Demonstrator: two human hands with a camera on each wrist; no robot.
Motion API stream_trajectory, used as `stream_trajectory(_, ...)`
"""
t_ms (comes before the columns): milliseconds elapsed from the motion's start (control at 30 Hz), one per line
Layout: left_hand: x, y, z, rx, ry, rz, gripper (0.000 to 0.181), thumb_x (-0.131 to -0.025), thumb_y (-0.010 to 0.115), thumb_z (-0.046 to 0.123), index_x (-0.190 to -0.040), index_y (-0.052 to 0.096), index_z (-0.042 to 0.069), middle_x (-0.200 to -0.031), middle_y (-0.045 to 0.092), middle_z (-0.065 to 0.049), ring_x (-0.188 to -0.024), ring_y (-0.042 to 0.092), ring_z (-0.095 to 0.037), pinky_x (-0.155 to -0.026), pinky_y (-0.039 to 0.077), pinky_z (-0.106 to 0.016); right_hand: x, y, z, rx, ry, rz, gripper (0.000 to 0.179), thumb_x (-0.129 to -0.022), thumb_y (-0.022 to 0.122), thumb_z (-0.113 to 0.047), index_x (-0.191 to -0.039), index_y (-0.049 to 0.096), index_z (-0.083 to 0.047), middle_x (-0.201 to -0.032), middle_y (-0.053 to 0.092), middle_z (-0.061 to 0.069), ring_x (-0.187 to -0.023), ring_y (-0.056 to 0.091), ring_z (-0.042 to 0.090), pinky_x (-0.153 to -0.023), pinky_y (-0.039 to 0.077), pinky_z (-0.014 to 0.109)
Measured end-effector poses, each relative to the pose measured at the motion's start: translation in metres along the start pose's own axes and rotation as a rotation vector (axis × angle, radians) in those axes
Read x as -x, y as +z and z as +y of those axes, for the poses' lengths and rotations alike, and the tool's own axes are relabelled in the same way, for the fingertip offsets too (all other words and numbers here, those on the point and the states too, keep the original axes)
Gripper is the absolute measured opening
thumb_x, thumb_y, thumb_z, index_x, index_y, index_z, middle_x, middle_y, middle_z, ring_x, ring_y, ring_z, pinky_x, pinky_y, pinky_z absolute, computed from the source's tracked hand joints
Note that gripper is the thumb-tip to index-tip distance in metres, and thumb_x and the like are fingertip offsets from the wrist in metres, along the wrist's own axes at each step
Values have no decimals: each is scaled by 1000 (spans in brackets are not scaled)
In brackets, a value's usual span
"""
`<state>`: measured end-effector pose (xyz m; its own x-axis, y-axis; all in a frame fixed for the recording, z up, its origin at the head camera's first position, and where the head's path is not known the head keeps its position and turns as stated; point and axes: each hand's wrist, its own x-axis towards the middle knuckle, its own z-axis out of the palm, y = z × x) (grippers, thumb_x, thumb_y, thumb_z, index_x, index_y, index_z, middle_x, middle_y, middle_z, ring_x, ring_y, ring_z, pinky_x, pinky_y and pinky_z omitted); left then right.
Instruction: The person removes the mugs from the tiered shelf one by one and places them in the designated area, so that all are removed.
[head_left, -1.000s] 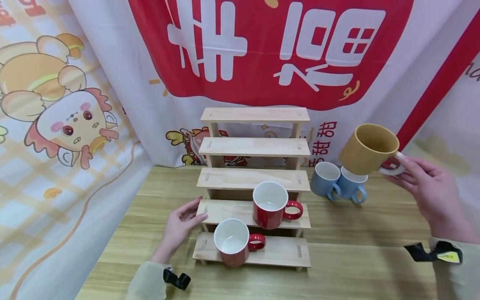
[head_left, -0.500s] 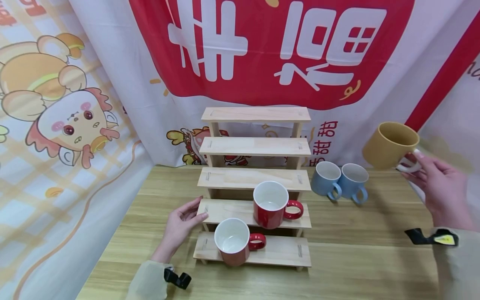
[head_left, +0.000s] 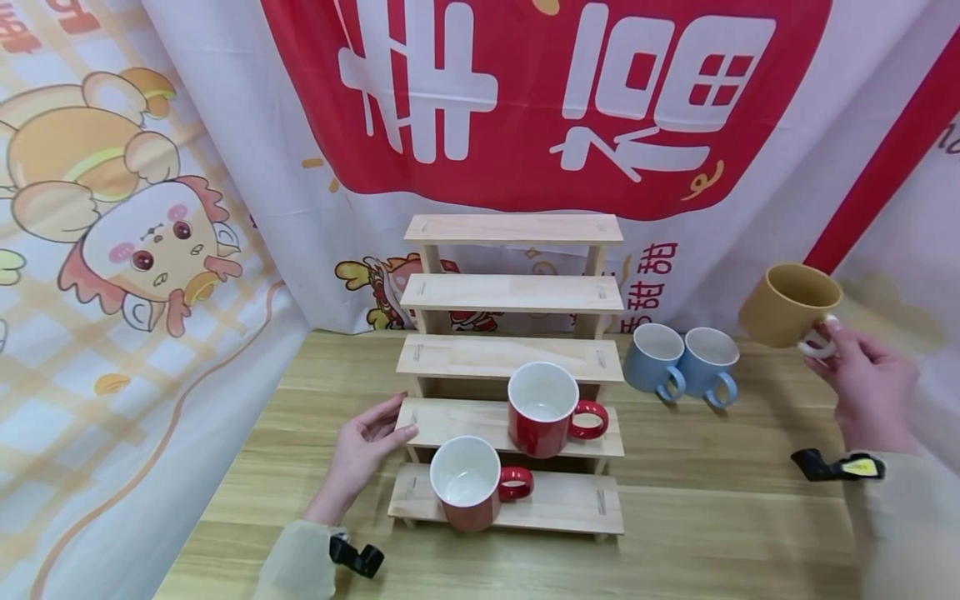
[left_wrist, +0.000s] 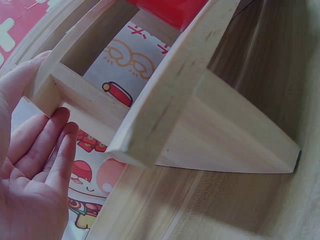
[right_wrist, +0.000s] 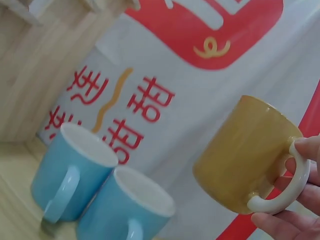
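My right hand pinches the white handle of a yellow mug, which tilts in the air at the right. To its left, two light blue mugs stand side by side on the table. My left hand pinches the left end of a low step of the stepped wooden shelf; in the left wrist view its thumb and fingers lie on either side of the board's end. One red mug stands on the second step, another red mug on the lowest, handles pointing right.
The wood-grain table carries the shelf. A printed white and red curtain hangs close behind, and a cartoon-patterned cloth covers the left side. The upper three steps rise behind the red mugs.
My right hand carries the yellow mug to the right, away from above the blue mugs, then slightly lower. The left hand and the red mugs stay in place.
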<state>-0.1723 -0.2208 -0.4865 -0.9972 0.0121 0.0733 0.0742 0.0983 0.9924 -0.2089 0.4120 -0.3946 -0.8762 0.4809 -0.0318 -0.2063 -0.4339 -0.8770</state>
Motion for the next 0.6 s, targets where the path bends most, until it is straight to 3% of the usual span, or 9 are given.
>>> stream_trajectory(267, 0, 0, 1, 8, 12, -2, 64, -84, 85, 9, -140, 57, -2, -145, 55, -15, -129, 55, -30, -105, 45, -23, -9, -21, 29, -61, 32, 37, 27, -89, 80, -12, -114, 76, -2, -102, 75, 2, -76, 74, 17, -69, 62, 28)
stream_trajectory(600, 0, 0, 0, 19, 3, -8, 65, -83, 86, 11, -140, 57, -1, -147, 54, -12, -129, 55, -28, -105, 46, -23, -14, -36, 63, -41, 52, 124, 8, -92, 77, -6, -99, 79, -2, -92, 77, 0, -67, 73, 15, -61, 62, 26)
